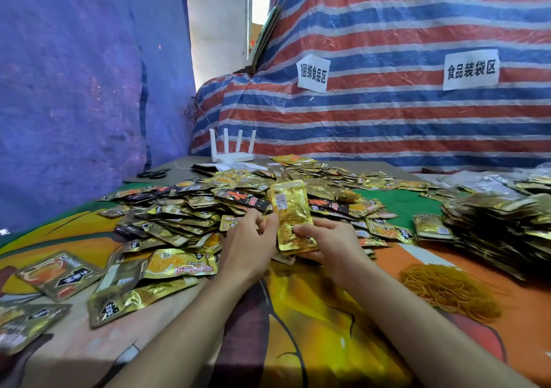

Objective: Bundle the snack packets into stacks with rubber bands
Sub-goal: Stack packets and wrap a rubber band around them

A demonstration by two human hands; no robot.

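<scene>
Right hand (322, 240): packet stack (290, 208) gripped, frame centre.
Left hand (250, 238): stack's left edge pinched.
Rubber bands (447, 290): heaped lower right.

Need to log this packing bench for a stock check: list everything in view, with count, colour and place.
loose snack packets: heap, uncountable, gold and black, table's middle
held packets: thin stack, gold, upright between both hands
stacked packets: large pile, gold and black, table's right
rubber bands: heap, yellow-orange, right of the forearms
router: one, white, table's back
scissors: one pair, black, back left
paper signs: two, white, on the striped tarpaulin
striped tarpaulin: one, red, blue and white, behind the table
blue tarpaulin: one, left
tablecloth: one, orange, yellow, green print
left hand: grips the stack's left edge
right hand: holds the stack's lower end
</scene>
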